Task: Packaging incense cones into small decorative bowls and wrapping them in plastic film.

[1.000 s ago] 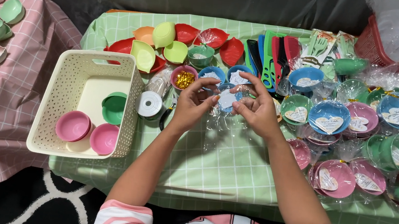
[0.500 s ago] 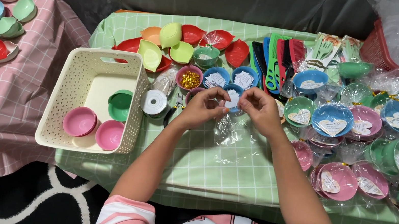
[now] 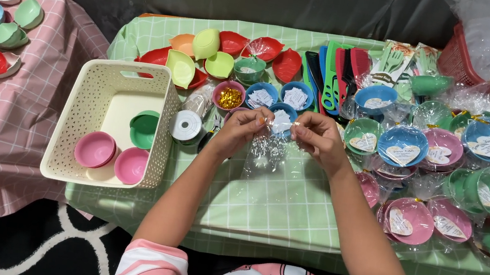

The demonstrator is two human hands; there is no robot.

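Note:
Both of my hands are raised over the green checked table (image 3: 286, 206), pinching the gathered top of a clear cellophane wrap (image 3: 265, 150). My left hand (image 3: 241, 131) grips it from the left and my right hand (image 3: 315, 137) from the right. Between the fingertips sits a small blue bowl (image 3: 282, 118) with a white card in it. The wrap's loose end hangs down toward the tablecloth. Just behind my hands are a pink bowl of gold bits (image 3: 229, 96) and two blue bowls of white cards (image 3: 262, 95).
A cream perforated basket (image 3: 80, 119) at left holds pink and green bowls. A ribbon spool (image 3: 185, 126) stands beside it. Many wrapped bowls (image 3: 439, 150) fill the right side. Combs (image 3: 333, 73) and leaf-shaped dishes (image 3: 206, 50) line the back. A pink table (image 3: 15, 113) stands left.
My hands have drawn together and closed on the top of the wrap, bunching the cellophane around the blue bowl. The loose end now hangs gathered below my fingers.

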